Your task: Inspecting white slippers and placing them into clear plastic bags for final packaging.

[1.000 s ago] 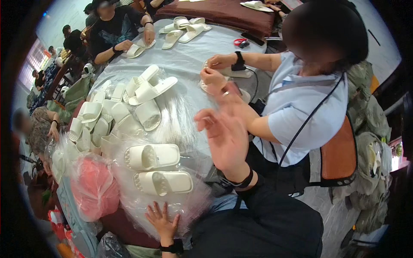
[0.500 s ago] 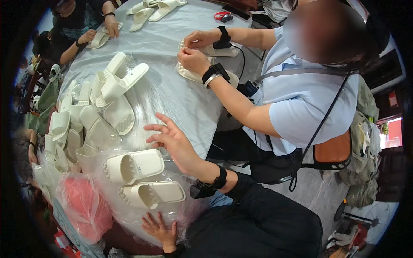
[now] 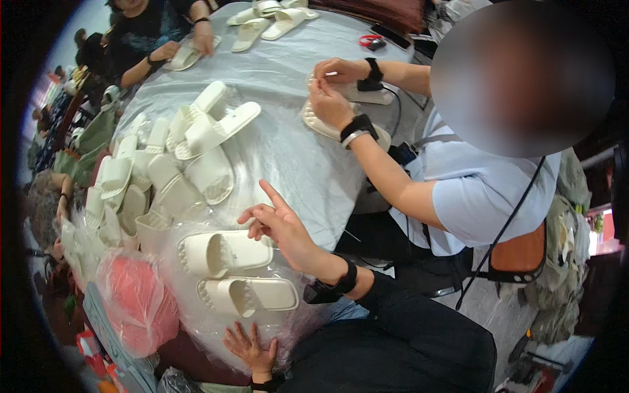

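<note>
A pair of cream slippers lies side by side on clear plastic: the farther slipper and the nearer slipper. My left hand rests flat with spread fingers on the clear plastic sheeting, just below the nearer slipper and apart from it. Over the heel end of the farther slipper hovers my right hand, its index finger stretched out and the others loosely bent. Nothing shows in its grasp. Whether it touches the slipper I cannot tell.
A heap of cream slippers lies at the left, beside a red item in clear plastic. On the right a co-worker in light blue handles slippers; another person works at the far left. A phone lies at the far edge.
The whole view has shifted, moving the scene rightward. My right hand has moved over the farther slipper's heel, and its spread fingers have bent except the index finger. My left hand stays flat.
</note>
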Demonstrator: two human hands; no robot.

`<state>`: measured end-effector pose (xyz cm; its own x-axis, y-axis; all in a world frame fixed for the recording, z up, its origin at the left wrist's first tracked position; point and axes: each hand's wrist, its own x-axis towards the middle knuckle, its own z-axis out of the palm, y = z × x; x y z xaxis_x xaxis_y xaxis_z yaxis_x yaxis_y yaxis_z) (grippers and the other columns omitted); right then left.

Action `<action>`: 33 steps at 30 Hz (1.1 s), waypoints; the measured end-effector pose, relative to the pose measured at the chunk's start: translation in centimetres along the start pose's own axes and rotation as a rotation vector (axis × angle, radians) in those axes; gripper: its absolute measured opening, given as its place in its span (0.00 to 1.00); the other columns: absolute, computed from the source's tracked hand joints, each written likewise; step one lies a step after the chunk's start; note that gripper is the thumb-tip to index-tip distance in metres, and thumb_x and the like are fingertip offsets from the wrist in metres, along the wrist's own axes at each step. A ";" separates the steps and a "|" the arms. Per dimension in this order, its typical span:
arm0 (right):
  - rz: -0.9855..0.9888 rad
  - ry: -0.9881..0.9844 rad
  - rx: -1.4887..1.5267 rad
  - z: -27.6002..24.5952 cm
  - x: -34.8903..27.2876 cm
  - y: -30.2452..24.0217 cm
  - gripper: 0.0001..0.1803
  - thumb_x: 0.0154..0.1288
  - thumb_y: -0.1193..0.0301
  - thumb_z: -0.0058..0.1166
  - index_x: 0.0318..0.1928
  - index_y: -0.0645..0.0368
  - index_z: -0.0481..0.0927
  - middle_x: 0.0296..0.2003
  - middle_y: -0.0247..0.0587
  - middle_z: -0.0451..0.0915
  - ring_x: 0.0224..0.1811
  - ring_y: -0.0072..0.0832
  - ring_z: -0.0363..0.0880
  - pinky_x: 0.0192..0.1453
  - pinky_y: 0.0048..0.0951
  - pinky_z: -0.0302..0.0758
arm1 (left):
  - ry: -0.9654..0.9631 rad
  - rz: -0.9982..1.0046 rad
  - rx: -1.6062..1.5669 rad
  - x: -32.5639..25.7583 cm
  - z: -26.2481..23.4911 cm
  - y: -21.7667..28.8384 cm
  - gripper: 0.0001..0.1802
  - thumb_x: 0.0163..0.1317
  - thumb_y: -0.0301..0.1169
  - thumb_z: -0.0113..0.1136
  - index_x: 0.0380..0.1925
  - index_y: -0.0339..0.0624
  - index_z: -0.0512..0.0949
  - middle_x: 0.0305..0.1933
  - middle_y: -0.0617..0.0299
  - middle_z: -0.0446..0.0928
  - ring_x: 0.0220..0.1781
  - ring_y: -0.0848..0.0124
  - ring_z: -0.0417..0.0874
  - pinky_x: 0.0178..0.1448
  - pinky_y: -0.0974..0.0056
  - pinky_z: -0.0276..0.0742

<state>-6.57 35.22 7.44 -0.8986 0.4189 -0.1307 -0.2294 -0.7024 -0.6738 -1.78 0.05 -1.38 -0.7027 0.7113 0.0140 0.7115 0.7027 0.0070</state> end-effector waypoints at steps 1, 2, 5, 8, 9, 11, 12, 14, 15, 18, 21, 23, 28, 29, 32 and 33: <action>0.013 -0.023 0.005 -0.1 0.0 0.2 0.41 0.71 0.67 0.42 0.72 0.60 0.31 0.43 0.42 0.78 0.33 0.19 0.74 0.43 0.22 0.71 | -0.006 0.015 -0.016 0.1 -0.2 0.1 0.39 0.58 0.59 0.51 0.67 0.57 0.62 0.74 0.49 0.50 0.75 0.42 0.45 0.72 0.35 0.35; 0.091 -0.051 -0.042 -0.2 0.2 0.3 0.41 0.71 0.67 0.43 0.72 0.62 0.32 0.41 0.41 0.78 0.31 0.18 0.73 0.41 0.20 0.71 | -0.012 0.029 -0.031 0.3 -0.3 0.1 0.38 0.58 0.58 0.52 0.66 0.55 0.62 0.74 0.49 0.50 0.75 0.42 0.44 0.72 0.36 0.33; 0.183 -0.098 -0.112 0.2 0.3 0.6 0.41 0.71 0.69 0.42 0.71 0.65 0.32 0.36 0.37 0.79 0.27 0.16 0.71 0.36 0.17 0.70 | -0.032 0.007 -0.070 0.9 -0.8 0.5 0.39 0.56 0.57 0.56 0.66 0.57 0.63 0.74 0.50 0.49 0.75 0.43 0.43 0.72 0.36 0.33; 0.258 -0.121 -0.181 1.6 0.5 1.0 0.39 0.70 0.72 0.40 0.72 0.60 0.33 0.29 0.34 0.76 0.22 0.14 0.63 0.29 0.15 0.62 | 0.008 -0.006 -0.050 0.6 -0.5 0.4 0.40 0.54 0.57 0.58 0.66 0.59 0.63 0.75 0.51 0.49 0.75 0.44 0.43 0.72 0.35 0.34; 0.256 -0.135 -0.181 2.3 0.6 0.7 0.39 0.70 0.72 0.40 0.72 0.60 0.33 0.29 0.34 0.76 0.22 0.14 0.63 0.29 0.15 0.62 | 0.022 0.005 -0.041 0.6 -0.4 0.3 0.41 0.53 0.57 0.59 0.66 0.59 0.63 0.75 0.51 0.49 0.75 0.44 0.43 0.72 0.34 0.34; 0.207 -0.344 -0.135 3.2 0.5 -0.2 0.39 0.70 0.74 0.39 0.73 0.51 0.33 0.24 0.30 0.71 0.19 0.13 0.58 0.25 0.15 0.58 | 0.026 -0.005 -0.032 0.4 -0.5 0.4 0.41 0.53 0.58 0.59 0.66 0.59 0.63 0.74 0.52 0.50 0.75 0.44 0.44 0.71 0.34 0.35; 0.241 -0.451 -0.108 3.4 0.5 -0.5 0.40 0.70 0.75 0.39 0.74 0.45 0.34 0.22 0.28 0.66 0.18 0.12 0.55 0.23 0.15 0.56 | 0.037 0.002 -0.052 0.3 -0.4 0.7 0.40 0.53 0.58 0.59 0.66 0.59 0.64 0.74 0.52 0.50 0.75 0.43 0.44 0.71 0.34 0.35; 0.321 -0.511 -0.124 4.3 1.3 -0.6 0.42 0.69 0.72 0.43 0.73 0.47 0.32 0.22 0.28 0.67 0.17 0.12 0.56 0.22 0.15 0.56 | 0.041 0.008 -0.090 0.6 -0.3 0.7 0.40 0.53 0.59 0.59 0.65 0.59 0.65 0.74 0.51 0.50 0.75 0.43 0.45 0.71 0.33 0.35; 0.409 -0.554 -0.134 4.7 1.4 -0.4 0.44 0.69 0.69 0.46 0.73 0.50 0.30 0.21 0.28 0.68 0.17 0.12 0.57 0.21 0.15 0.56 | 0.038 0.006 -0.093 0.5 -0.6 0.7 0.40 0.53 0.59 0.59 0.65 0.59 0.65 0.74 0.51 0.50 0.75 0.43 0.45 0.71 0.33 0.35; 0.447 -0.521 -0.188 5.6 1.9 0.7 0.45 0.69 0.68 0.46 0.72 0.55 0.29 0.20 0.29 0.70 0.16 0.13 0.58 0.20 0.16 0.56 | -0.002 -0.025 -0.125 0.4 -0.8 0.7 0.40 0.52 0.58 0.60 0.65 0.60 0.65 0.74 0.51 0.51 0.75 0.44 0.44 0.71 0.33 0.36; 0.494 -0.502 -0.219 5.3 1.8 1.7 0.45 0.69 0.67 0.46 0.72 0.57 0.27 0.20 0.30 0.71 0.16 0.13 0.59 0.20 0.16 0.57 | 0.018 -0.013 -0.132 0.3 -0.7 0.3 0.40 0.52 0.57 0.61 0.65 0.60 0.65 0.74 0.52 0.50 0.75 0.43 0.44 0.71 0.33 0.36; 0.510 -0.498 -0.215 4.3 1.6 2.3 0.46 0.69 0.67 0.46 0.72 0.57 0.26 0.20 0.30 0.72 0.16 0.13 0.59 0.20 0.15 0.57 | 0.004 -0.012 -0.140 0.6 -1.2 0.4 0.40 0.52 0.56 0.61 0.65 0.60 0.65 0.75 0.52 0.49 0.75 0.43 0.44 0.71 0.33 0.35; 0.063 0.001 -0.086 0.9 0.4 0.4 0.43 0.68 0.71 0.45 0.73 0.50 0.31 0.26 0.35 0.74 0.18 0.16 0.64 0.22 0.18 0.64 | 0.003 0.016 -0.122 0.5 -0.5 0.5 0.41 0.52 0.56 0.62 0.66 0.61 0.63 0.75 0.52 0.47 0.75 0.43 0.43 0.72 0.34 0.34; -0.187 0.174 0.034 -1.0 0.7 0.2 0.41 0.67 0.73 0.44 0.73 0.48 0.36 0.29 0.37 0.75 0.21 0.17 0.67 0.24 0.20 0.67 | -0.008 0.008 -0.105 0.5 -0.4 0.5 0.41 0.52 0.56 0.61 0.66 0.61 0.63 0.75 0.52 0.47 0.75 0.43 0.43 0.72 0.34 0.34; -0.424 0.522 0.134 -5.1 0.8 -2.2 0.38 0.68 0.71 0.44 0.72 0.48 0.39 0.27 0.34 0.73 0.22 0.18 0.66 0.28 0.19 0.67 | 0.037 0.010 -0.089 0.1 0.2 0.4 0.40 0.54 0.58 0.58 0.67 0.59 0.62 0.75 0.50 0.48 0.75 0.43 0.43 0.72 0.34 0.34; -0.408 0.569 0.108 -6.2 0.6 -2.5 0.37 0.68 0.70 0.45 0.72 0.50 0.41 0.29 0.35 0.74 0.23 0.19 0.67 0.29 0.19 0.68 | 0.037 0.046 -0.110 0.4 0.2 0.4 0.40 0.54 0.58 0.58 0.67 0.59 0.62 0.75 0.50 0.48 0.75 0.43 0.43 0.72 0.34 0.34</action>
<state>-4.23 40.85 4.53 -0.4048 0.8759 -0.2625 -0.5690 -0.4660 -0.6776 -1.72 0.61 -1.59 -0.6701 0.7403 0.0540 0.7406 0.6620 0.1152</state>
